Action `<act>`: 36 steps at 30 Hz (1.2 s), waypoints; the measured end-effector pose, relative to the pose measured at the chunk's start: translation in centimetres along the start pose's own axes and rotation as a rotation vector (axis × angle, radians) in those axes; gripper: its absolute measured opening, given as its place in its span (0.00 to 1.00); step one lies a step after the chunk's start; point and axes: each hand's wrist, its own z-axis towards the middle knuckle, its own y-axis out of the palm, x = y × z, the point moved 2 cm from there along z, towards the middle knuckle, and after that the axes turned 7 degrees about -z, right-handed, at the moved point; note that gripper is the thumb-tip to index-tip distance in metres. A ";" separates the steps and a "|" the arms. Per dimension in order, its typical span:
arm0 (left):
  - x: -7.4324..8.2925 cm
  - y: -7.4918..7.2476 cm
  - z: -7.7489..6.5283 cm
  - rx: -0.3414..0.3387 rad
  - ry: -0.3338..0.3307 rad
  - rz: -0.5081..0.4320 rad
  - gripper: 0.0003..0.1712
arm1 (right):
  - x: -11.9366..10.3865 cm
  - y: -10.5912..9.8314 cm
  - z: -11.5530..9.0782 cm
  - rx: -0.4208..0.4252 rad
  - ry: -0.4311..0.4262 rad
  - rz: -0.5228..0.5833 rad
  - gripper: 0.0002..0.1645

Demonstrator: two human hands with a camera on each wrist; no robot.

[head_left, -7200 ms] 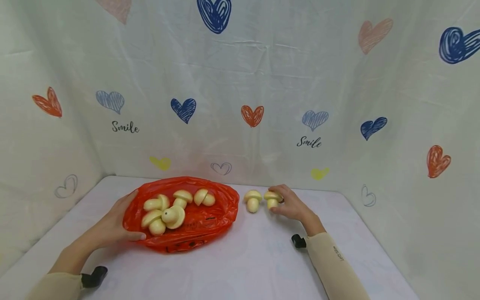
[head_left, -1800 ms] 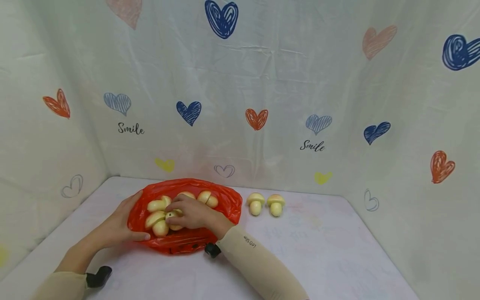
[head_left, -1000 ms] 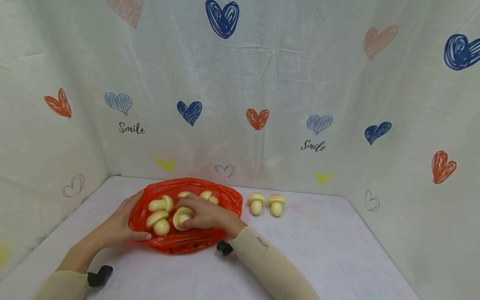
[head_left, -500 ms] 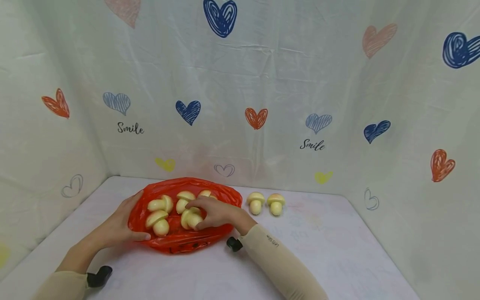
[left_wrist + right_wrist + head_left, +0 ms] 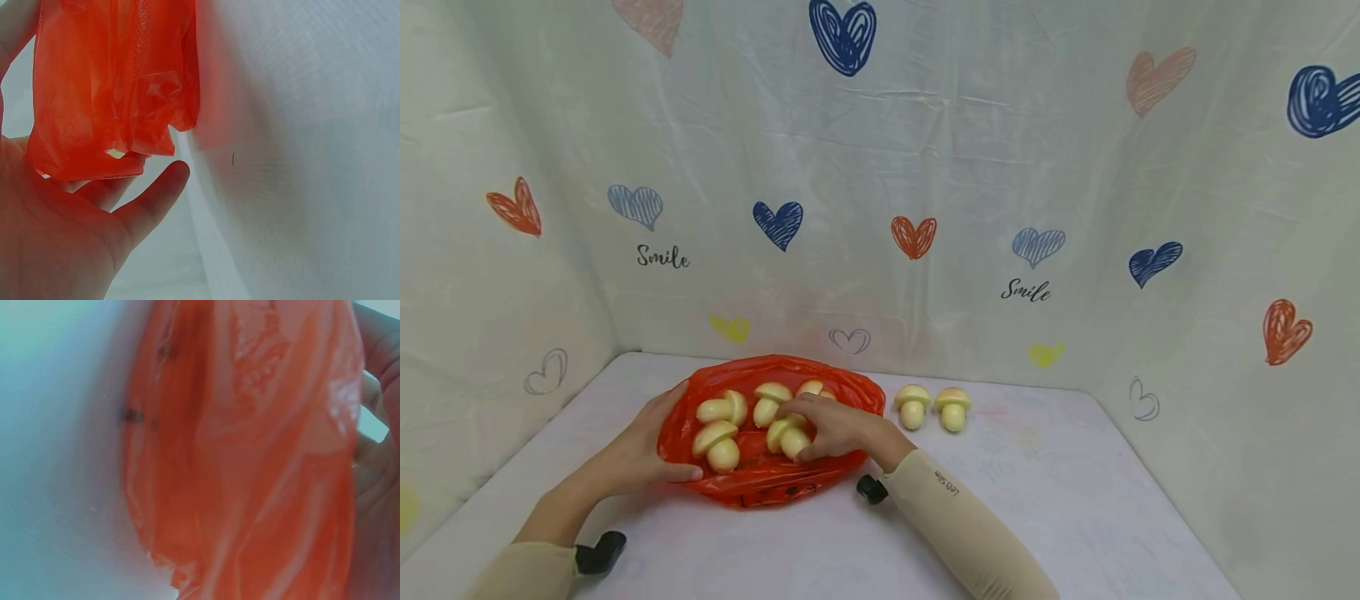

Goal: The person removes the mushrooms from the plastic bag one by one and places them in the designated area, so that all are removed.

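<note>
A red plastic bag lies with its mouth spread wide on the table, several pale yellow mushrooms inside, among them one mushroom at the left and another mushroom further back. My right hand reaches in over the bag's right side and pinches a mushroom between thumb and fingers, its stalk toward me. The left hand cups the bag's left end, thumb in front, with straight, spread fingers against the plastic. In the right wrist view the bag's side hides most of that hand.
Two more mushrooms, a left one and a right one, stand side by side on the white tabletop, right of the bag. Behind rises a white curtain with printed hearts.
The right hand left the mushroom at the right standing on the table, reached into the bag, took hold of a mushroom and drew it rightward, turning it. The left hand stayed on the bag.
</note>
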 end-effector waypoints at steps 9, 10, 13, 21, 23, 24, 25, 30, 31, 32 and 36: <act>0.0 0.0 0.1 -0.004 -0.003 0.004 0.74 | 0.6 0.1 0.1 0.038 -0.055 -0.011 0.41; 0.0 0.0 0.1 -0.005 -0.006 0.003 0.74 | 0.7 0.1 0.1 0.040 -0.057 -0.016 0.40; 0.0 0.0 0.1 -0.005 -0.009 0.004 0.74 | 0.7 0.1 0.2 0.047 -0.061 -0.030 0.39; 0.0 0.1 0.1 -0.005 -0.017 0.000 0.74 | 0.9 0.2 0.1 0.065 -0.057 -0.024 0.39; 0.1 0.1 0.1 -0.006 -0.018 -0.002 0.74 | 1.0 0.2 0.0 0.072 -0.046 -0.014 0.39; 0.1 0.1 0.1 -0.006 -0.019 -0.001 0.74 | 1.0 0.1 -0.1 0.076 -0.037 -0.007 0.39; 0.1 0.1 0.1 -0.006 -0.018 -0.001 0.74 | 1.1 0.0 -0.2 0.081 -0.030 -0.001 0.38; 0.1 0.0 0.0 0.000 -0.009 0.011 0.74 | 1.1 -0.8 -0.8 0.118 -0.013 0.023 0.38; 0.0 0.0 0.0 0.002 -0.004 0.012 0.74 | 1.1 -1.0 -1.0 0.124 -0.013 0.023 0.38; 0.0 0.0 0.0 0.004 0.002 0.014 0.74 | 1.1 -1.2 -1.2 0.133 -0.012 0.027 0.38; 0.0 0.0 0.0 0.008 0.020 0.015 0.73 | 1.1 -1.9 -2.1 0.161 -0.010 0.045 0.38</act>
